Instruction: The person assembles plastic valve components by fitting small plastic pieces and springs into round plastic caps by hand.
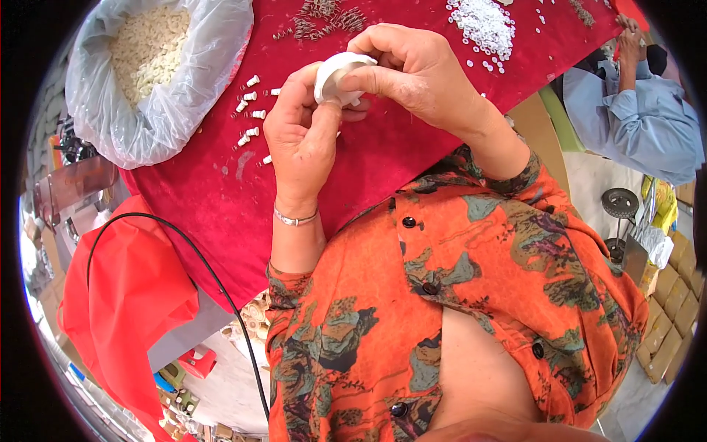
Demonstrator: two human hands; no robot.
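Both of my hands meet over a table covered in red cloth (221,191). Together they hold a round white plastic part (335,77). My left hand (302,136) grips it from below with thumb and fingers. My right hand (412,70) pinches its top edge from the right. A thin bracelet sits on my left wrist. Several small white cylindrical pieces (250,110) lie on the cloth just left of my hands.
A clear plastic bag (147,66) of pale small parts stands at the back left. Small metal springs (324,18) and a heap of white rings (486,26) lie at the back. Another person in a blue shirt (641,110) sits at the right. Cardboard boxes (674,309) stand at the right.
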